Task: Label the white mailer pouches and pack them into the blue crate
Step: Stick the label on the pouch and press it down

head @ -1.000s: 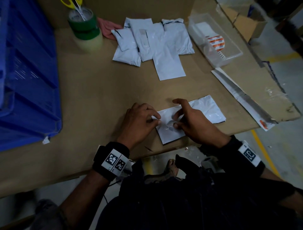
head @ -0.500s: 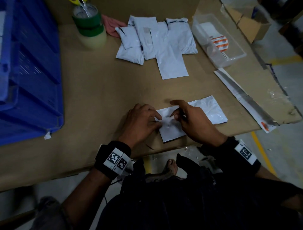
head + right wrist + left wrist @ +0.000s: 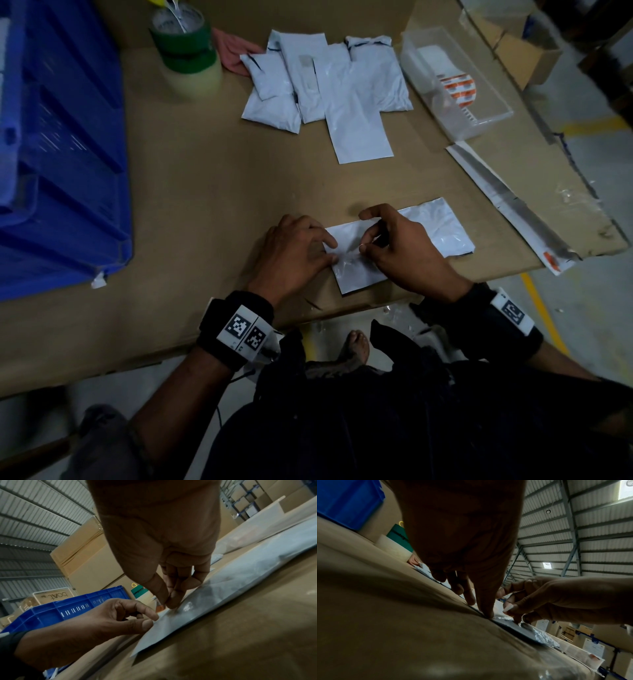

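A white mailer pouch (image 3: 442, 229) (image 3: 240, 582) lies flat at the table's near edge. My left hand (image 3: 331, 253) (image 3: 479, 608) has its thumb and forefinger tips on the pouch's left end, pinching its edge. My right hand (image 3: 364, 245) (image 3: 167, 604) pinches a small orange-and-white label (image 3: 160, 608) down against the pouch's middle, with the forefinger raised. Several more white pouches (image 3: 342, 89) lie in a pile at the back. The blue crate (image 3: 58, 164) (image 3: 73, 609) stands along the table's left side.
A clear tray (image 3: 489, 106) holding a label roll (image 3: 457, 89) sits at the back right. Stacked tape rolls (image 3: 186, 44) with scissors in them stand at the back left, by a pink cloth (image 3: 229, 51). A long white strip (image 3: 507, 202) lies along the right edge.
Both hands stay on the near pouch. My right fingers have shifted slightly over its middle. Nothing else on the table has moved.
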Available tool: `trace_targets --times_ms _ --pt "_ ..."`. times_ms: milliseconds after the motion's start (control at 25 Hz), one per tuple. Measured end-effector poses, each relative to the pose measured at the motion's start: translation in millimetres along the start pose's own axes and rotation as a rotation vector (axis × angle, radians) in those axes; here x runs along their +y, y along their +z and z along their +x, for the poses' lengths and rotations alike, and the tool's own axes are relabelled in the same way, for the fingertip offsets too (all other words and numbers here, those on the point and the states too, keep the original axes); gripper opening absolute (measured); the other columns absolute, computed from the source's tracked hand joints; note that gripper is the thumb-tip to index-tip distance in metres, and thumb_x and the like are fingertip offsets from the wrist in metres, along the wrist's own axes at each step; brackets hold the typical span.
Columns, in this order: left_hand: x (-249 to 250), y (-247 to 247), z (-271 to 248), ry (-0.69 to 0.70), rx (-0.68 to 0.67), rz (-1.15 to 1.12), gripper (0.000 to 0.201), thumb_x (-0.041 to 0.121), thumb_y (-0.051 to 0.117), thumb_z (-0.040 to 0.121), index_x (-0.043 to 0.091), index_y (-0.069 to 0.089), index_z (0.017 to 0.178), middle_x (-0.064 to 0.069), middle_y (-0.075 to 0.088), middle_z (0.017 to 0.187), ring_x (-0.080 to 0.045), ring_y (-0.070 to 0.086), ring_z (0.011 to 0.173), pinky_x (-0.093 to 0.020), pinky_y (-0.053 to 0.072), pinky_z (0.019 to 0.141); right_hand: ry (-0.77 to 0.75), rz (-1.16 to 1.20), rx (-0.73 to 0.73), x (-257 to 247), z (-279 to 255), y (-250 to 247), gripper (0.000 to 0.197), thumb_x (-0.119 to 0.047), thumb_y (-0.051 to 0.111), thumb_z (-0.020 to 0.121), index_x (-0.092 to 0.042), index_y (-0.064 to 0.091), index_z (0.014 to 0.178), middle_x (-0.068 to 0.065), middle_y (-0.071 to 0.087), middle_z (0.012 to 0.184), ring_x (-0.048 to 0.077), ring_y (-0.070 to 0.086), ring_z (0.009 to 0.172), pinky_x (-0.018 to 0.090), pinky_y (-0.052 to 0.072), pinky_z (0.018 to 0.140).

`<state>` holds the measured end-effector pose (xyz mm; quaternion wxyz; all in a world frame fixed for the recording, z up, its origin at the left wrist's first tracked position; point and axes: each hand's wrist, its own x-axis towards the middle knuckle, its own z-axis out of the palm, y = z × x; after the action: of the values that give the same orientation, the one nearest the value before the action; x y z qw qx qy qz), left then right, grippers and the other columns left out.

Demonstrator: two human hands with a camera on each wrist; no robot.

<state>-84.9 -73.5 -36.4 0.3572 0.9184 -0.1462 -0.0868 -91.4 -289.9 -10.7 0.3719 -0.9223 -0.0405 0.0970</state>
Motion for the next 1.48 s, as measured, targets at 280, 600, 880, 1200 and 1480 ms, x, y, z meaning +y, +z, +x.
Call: trace_targets --times_ms 280,600,880,1200,1480 --pt "0 -3 -5 -0.002 -0.044 0.046 0.038 0.054 0.079 0.076 0.037 0.071 0.11 0.016 0.058 0.122 -0.011 0.042 0.12 -0.034 0.035 0.098 0.038 -0.034 -0.015 -2 9 6 0.044 -0.013 0.076 0.087 -0.017 0.057 0.126 -0.006 0.072 0.082 -0.003 0.064 0.073 0.008 0.044 0.063" --pt "-2 -3 -5 0.006 -0.077 0.07 0.049 0.059 0.078 0.076 0.038 0.066 0.118 0.016 0.054 0.126 -0.01 0.038 0.123 -0.029 0.028 0.093 0.094 -0.085 -0.034 -5 17 10 0.048 -0.019 0.082 0.082 -0.02 0.058 0.123 -0.006 0.072 0.08 -0.002 0.065 0.074 0.008 0.042 0.062" --pt "-2 -5 -4 0.001 -0.094 0.073 0.05 0.059 0.077 0.077 0.037 0.067 0.12 0.014 0.055 0.127 -0.012 0.039 0.124 -0.032 0.032 0.096 0.1 -0.1 -0.023 -5 16 15 0.048 -0.017 0.081 0.079 -0.018 0.058 0.121 -0.003 0.072 0.077 0.008 0.067 0.074 0.023 0.049 0.066" --pt "-1 -4 -4 -0.009 -0.097 0.097 0.05 0.058 0.078 0.077 0.037 0.066 0.122 0.013 0.055 0.129 -0.015 0.039 0.125 -0.037 0.033 0.1 0.051 -0.153 -0.033 -5 17 12 0.044 -0.02 0.086 0.079 -0.019 0.062 0.116 -0.006 0.071 0.08 0.003 0.065 0.075 0.008 0.042 0.064" --pt "-1 -3 -6 -0.021 -0.086 0.1 0.048 0.059 0.077 0.077 0.039 0.066 0.119 0.017 0.054 0.127 -0.011 0.037 0.124 -0.034 0.03 0.099 0.111 -0.228 0.122 -1 11 3 0.05 -0.045 0.092 0.065 -0.022 0.066 0.101 -0.008 0.065 0.089 0.011 0.061 0.078 0.034 0.048 0.066"
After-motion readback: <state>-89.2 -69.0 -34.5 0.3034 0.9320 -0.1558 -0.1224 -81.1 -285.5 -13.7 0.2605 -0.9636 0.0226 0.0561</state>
